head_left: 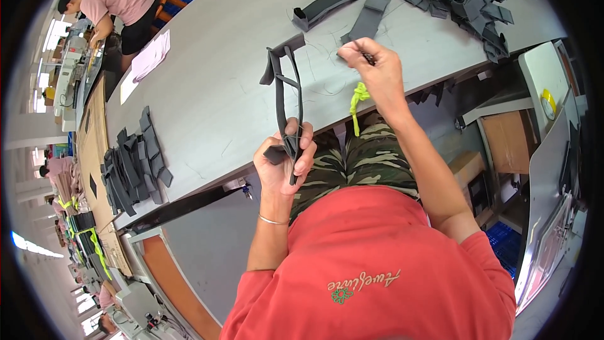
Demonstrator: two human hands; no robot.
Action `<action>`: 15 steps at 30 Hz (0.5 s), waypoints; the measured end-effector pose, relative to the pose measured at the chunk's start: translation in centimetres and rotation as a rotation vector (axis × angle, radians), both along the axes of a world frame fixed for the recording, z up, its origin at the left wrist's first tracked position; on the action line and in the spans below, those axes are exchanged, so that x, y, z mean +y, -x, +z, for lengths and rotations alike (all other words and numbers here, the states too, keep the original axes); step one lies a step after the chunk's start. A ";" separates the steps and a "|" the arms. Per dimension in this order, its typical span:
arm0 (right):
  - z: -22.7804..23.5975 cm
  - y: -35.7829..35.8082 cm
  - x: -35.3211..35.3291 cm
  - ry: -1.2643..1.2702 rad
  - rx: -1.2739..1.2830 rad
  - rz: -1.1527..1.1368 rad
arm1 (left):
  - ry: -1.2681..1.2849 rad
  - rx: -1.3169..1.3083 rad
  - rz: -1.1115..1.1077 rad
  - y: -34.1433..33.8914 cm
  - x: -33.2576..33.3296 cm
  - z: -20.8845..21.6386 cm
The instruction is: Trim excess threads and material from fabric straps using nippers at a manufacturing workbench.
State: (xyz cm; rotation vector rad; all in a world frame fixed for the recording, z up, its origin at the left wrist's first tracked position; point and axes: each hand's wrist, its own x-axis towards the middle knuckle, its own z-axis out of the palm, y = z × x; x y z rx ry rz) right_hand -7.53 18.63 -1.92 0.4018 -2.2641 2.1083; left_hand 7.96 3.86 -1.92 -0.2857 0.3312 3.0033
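Observation:
My left hand (280, 164) is closed around the lower end of a dark grey folded fabric strip (280, 97), which stands up over the table's near edge. Its upper end spreads into a crosswise flap, and a narrow band runs alongside. To the right, my right hand (384, 75) pinches a small dark tool (369, 58), mostly hidden by the fingers, so its kind is unclear. A knotted yellow-green cord (358, 97) hangs below that hand. Just beyond the right fingertips lies a flat grey fabric piece (369, 16), beside a longer folded one (330, 5).
Loose threads lie on the pale table (214, 75). A heap of grey strips (469, 3) covers its far right, and a smaller pile (129, 173) sits at the left. Pale sheets (151, 56) rest near the far left edge. A co-worker (123, 0) bends over a machine beyond.

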 end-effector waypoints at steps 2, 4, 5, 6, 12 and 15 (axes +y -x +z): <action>0.4 -0.4 0.4 0.003 -0.037 0.014 | -0.012 -0.039 0.016 -0.1 -0.2 -0.2; 0.3 -0.9 0.7 0.038 -0.091 0.077 | -0.011 -0.021 0.022 0.0 -0.2 -0.5; 0.3 -1.4 0.6 0.039 -0.098 0.077 | -0.011 0.005 0.023 0.1 -0.2 -0.6; 0.5 -2.3 0.6 0.084 -0.138 0.171 | 0.026 0.011 0.011 0.0 -0.4 -0.8; 1.4 -5.7 0.7 -0.040 -0.126 0.502 | 0.302 0.084 0.037 0.8 -0.7 -1.8; 1.5 -6.5 0.6 -0.198 0.050 0.451 | 0.656 -0.098 0.046 1.7 0.2 0.0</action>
